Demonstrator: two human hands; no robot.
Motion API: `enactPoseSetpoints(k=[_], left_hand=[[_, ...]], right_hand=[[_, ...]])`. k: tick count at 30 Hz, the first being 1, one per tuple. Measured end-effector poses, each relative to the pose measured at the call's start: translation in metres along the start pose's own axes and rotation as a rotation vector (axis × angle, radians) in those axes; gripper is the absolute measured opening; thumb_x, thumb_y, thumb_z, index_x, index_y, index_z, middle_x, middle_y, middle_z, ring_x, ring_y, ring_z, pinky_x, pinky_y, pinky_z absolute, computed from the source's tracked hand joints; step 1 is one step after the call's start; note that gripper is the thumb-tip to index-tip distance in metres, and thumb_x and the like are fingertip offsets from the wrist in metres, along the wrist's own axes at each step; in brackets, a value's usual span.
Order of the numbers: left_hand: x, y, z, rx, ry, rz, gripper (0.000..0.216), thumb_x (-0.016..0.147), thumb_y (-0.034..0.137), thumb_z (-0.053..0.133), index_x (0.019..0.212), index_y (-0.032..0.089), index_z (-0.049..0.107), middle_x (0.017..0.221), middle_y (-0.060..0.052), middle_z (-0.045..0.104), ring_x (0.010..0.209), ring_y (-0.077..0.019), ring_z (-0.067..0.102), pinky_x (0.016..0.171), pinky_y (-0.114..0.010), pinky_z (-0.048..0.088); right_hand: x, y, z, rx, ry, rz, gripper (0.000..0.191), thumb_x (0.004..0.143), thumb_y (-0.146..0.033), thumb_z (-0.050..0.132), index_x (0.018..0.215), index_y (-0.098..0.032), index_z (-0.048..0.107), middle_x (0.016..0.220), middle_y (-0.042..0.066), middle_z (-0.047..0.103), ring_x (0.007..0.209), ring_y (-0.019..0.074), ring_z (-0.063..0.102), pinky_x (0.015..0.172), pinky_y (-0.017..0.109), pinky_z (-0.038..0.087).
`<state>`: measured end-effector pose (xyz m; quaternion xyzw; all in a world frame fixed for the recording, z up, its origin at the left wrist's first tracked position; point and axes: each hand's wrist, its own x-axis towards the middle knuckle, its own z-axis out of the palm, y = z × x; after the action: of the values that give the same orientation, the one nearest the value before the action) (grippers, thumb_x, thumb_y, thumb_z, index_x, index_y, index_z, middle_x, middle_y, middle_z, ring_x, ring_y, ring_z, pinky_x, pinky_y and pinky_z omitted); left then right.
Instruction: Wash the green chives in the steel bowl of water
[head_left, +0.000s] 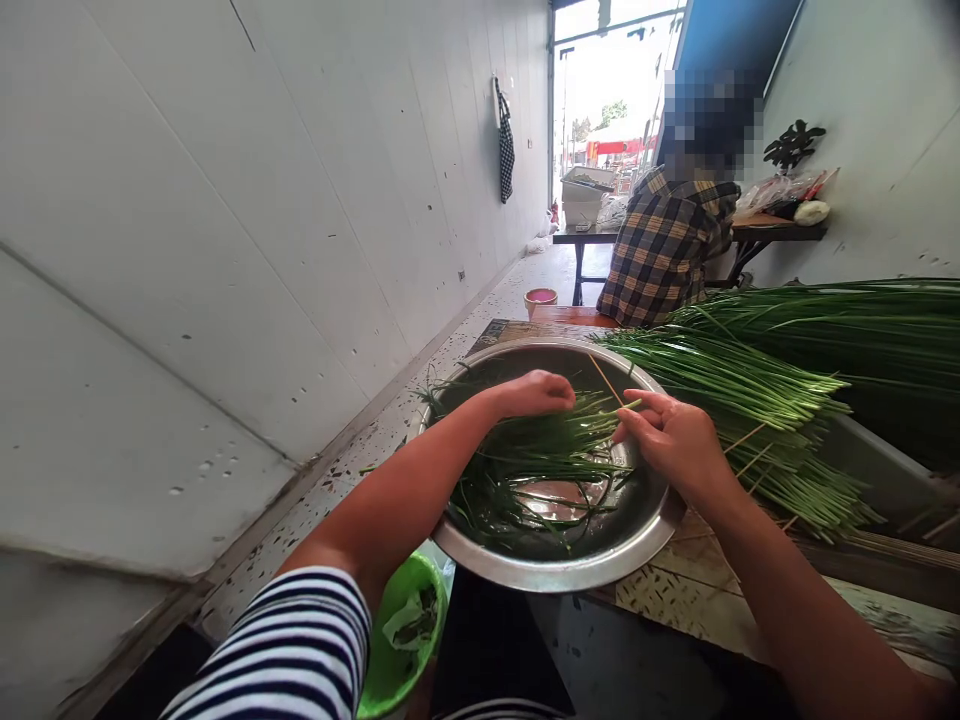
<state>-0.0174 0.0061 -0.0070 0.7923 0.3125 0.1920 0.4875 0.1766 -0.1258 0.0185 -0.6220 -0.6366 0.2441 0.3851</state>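
A wide steel basin (555,578) stands before me with loose garlic chives (547,465) and some water in it. Over its middle, my left hand (536,393) is closed with fingers curled; what they hold, if anything, is hidden. At the basin's right side my right hand (671,440) pinches the pale end of a chive stalk between thumb and fingers. A thin wooden skewer (604,376) slants down to those same fingertips and appears gripped with it. Right of the basin lies a stack of chives (780,385), with thin skewers sticking out near the pale cut ends.
Below the basin on the left is a green bucket (409,690) with scraps. A grey crate (874,455) sits among the chives at right. Ahead, a person in a plaid shirt (664,245) sits at a table (581,239). A white wall (262,200) runs along the left.
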Motion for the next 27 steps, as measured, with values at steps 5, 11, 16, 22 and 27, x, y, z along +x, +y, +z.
enactPoseSetpoints(k=[5, 11, 16, 22, 27], left_hand=[[0.002, 0.021, 0.005, -0.499, 0.289, -0.055, 0.028, 0.067, 0.034, 0.074, 0.082, 0.012, 0.064, 0.074, -0.005, 0.068, 0.065, -0.0098, 0.058, 0.069, -0.027, 0.045], [0.000, 0.023, 0.004, -0.664, 0.391, -0.140, 0.034, 0.060, 0.031, 0.081, 0.085, 0.010, 0.070, 0.070, -0.003, 0.066, 0.063, -0.0074, 0.057, 0.064, -0.023, 0.044], [0.002, 0.018, 0.007, -0.649, 0.411, -0.142, 0.032, 0.059, 0.030, 0.082, 0.081, 0.010, 0.071, 0.068, -0.002, 0.064, 0.060, -0.0064, 0.055, 0.062, -0.023, 0.043], [0.003, 0.018, 0.010, -0.661, 0.396, -0.132, 0.031, 0.059, 0.030, 0.081, 0.080, 0.010, 0.072, 0.068, -0.003, 0.065, 0.059, -0.0069, 0.055, 0.060, -0.024, 0.041], [0.003, 0.019, 0.010, -0.716, 0.397, -0.130, 0.032, 0.056, 0.029, 0.083, 0.078, 0.010, 0.072, 0.068, -0.003, 0.066, 0.058, -0.0065, 0.055, 0.062, -0.024, 0.041]], right_hand=[[-0.001, -0.005, 0.000, -0.026, -0.057, -0.019, 0.038, 0.082, -0.035, 0.049, 0.106, -0.010, 0.065, 0.071, 0.003, 0.074, 0.060, 0.0149, 0.062, 0.063, 0.027, 0.046], [-0.001, -0.003, 0.000, -0.047, -0.044, -0.036, 0.033, 0.083, -0.037, 0.048, 0.098, -0.015, 0.067, 0.068, 0.000, 0.073, 0.051, 0.0121, 0.055, 0.055, 0.025, 0.042], [-0.002, -0.003, 0.000, -0.022, -0.052, -0.035, 0.030, 0.083, -0.038, 0.048, 0.091, -0.016, 0.068, 0.067, 0.000, 0.072, 0.048, 0.0113, 0.053, 0.051, 0.025, 0.039], [-0.002, -0.005, -0.001, -0.048, -0.064, -0.020, 0.029, 0.082, -0.037, 0.048, 0.088, -0.016, 0.068, 0.066, 0.000, 0.072, 0.050, 0.0118, 0.054, 0.054, 0.025, 0.040], [-0.001, -0.005, -0.001, -0.057, -0.067, -0.013, 0.030, 0.083, -0.038, 0.047, 0.088, -0.017, 0.068, 0.068, 0.000, 0.072, 0.051, 0.0122, 0.054, 0.054, 0.025, 0.040]])
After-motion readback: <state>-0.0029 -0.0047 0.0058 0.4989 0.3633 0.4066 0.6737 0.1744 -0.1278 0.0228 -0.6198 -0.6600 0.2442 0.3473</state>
